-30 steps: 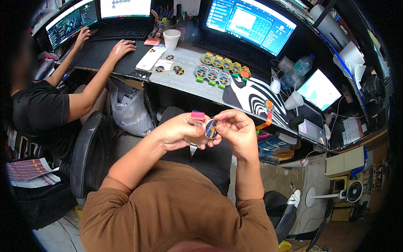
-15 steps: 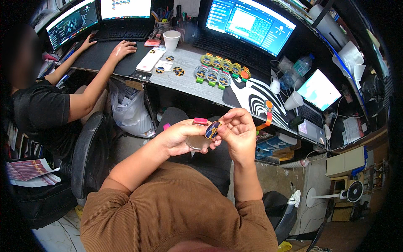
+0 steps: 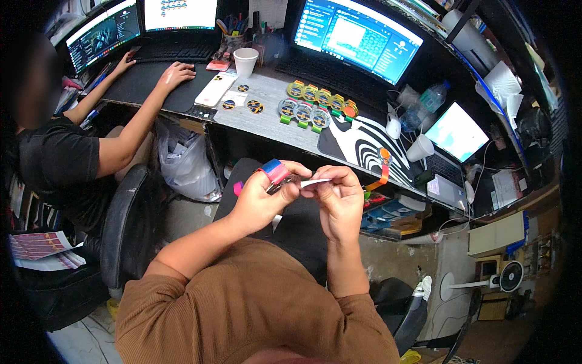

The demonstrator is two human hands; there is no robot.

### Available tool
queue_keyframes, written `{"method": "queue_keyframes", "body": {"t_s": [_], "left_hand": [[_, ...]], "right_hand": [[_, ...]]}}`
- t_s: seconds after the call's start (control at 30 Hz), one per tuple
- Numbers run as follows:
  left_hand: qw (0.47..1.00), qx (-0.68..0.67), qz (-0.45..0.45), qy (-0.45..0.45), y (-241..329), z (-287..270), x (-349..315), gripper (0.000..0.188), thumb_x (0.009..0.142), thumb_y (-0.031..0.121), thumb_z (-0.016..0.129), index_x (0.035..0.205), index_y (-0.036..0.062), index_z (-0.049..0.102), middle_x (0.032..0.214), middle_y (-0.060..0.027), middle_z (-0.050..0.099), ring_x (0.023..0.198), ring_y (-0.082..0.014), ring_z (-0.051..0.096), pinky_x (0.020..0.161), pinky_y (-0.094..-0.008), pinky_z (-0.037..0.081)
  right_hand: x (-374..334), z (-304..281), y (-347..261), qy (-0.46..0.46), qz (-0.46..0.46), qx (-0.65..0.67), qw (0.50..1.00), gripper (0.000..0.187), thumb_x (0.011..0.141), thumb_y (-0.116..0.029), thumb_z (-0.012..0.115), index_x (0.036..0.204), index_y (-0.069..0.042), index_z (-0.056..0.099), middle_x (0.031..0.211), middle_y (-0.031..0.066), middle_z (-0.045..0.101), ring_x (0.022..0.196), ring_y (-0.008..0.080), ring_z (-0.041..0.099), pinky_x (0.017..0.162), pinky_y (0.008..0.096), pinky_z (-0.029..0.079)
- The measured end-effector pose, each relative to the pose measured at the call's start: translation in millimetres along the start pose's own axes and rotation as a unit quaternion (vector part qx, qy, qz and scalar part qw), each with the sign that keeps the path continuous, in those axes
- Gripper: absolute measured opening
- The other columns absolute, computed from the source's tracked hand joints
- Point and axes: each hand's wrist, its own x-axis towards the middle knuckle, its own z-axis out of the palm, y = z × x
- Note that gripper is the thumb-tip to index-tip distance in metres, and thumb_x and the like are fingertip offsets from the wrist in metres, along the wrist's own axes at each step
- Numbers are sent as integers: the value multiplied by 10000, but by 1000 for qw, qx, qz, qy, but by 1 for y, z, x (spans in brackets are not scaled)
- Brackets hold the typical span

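Above my lap my left hand (image 3: pixel 257 203) grips a medal, whose red and blue ribbon (image 3: pixel 274 171) loops over the fingers; its disc is mostly hidden by the fingers. My right hand (image 3: pixel 341 197) pinches a round sticker (image 3: pixel 315 182) by its edge, seen nearly side-on with a pale side showing. The fingertips of both hands meet close to the sticker. On the desk ahead lie several gold and silver medals (image 3: pixel 305 113) in two rows. Left of them are several loose round dark stickers (image 3: pixel 255 107).
A medal on an orange ribbon (image 3: pixel 384 159) hangs over the desk's front edge, by a zebra-patterned mat (image 3: pixel 364 141). White cups (image 3: pixel 245 61), a phone (image 3: pixel 216 88), monitors and a laptop (image 3: pixel 458 133) stand around. At left a co-worker's hand (image 3: pixel 177 76) rests by a keyboard. A plastic bag (image 3: pixel 185 161) hangs below.
The sticker has turned from showing its printed dark face to nearly edge-on. My left hand has tilted the medal, so its ribbon now shows red and blue and its disc is mostly out of sight.
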Motion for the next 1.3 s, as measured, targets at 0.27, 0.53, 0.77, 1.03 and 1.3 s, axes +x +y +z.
{"method": "queue_keyframes", "body": {"t_s": [0.27, 0.53, 0.77, 1.03, 1.3], "left_hand": [[991, 15, -123, 44, 8, 1, -1, 121, 886, 181, 655, 881, 62, 632, 778, 13, 637, 732, -45, 577, 645, -196, 448], [981, -76, -176, 14, 11, 5, -2, 137, 899, 169, 609, 932, 35, 603, 874, -64, 649, 722, -141, 644, 610, -267, 529], [865, -360, -329, -119, 17, -12, 10, 610, 962, 474, 329, 1234, -39, 516, 1075, -193, 632, 817, -321, 681, 614, -355, 587], [850, -415, -307, -107, 30, -4, 10, 603, 986, 426, 298, 1317, -64, 414, 1224, -247, 558, 1076, -314, 601, 925, -405, 491], [854, -408, -304, -107, 49, 4, 5, 574, 1006, 398, 293, 1311, -68, 431, 1248, -233, 550, 1090, -271, 590, 942, -372, 478]], "right_hand": [[-8, 8, -6, 55, -5, -29, 998, 219, 815, 24, 672, 1005, -2, 567, 923, 107, 601, 786, 198, 632, 697, 304, 560], [-10, -2, -7, 6, -439, -629, 642, 391, 587, 21, 705, 959, -100, 720, 933, 75, 587, 777, 206, 561, 685, 307, 461], [-10, 0, -34, 40, -423, -606, 673, 284, 650, 108, 699, 875, -63, 680, 929, 106, 660, 827, 237, 590, 686, 301, 478], [-39, 22, -43, -112, -377, -611, 687, 243, 717, 48, 704, 925, -61, 646, 987, 100, 683, 967, 275, 648, 822, 358, 536], [-38, 23, -47, -204, -383, -592, 679, 160, 732, 31, 681, 875, -38, 660, 996, 99, 675, 1004, 276, 634, 833, 362, 544]]}}
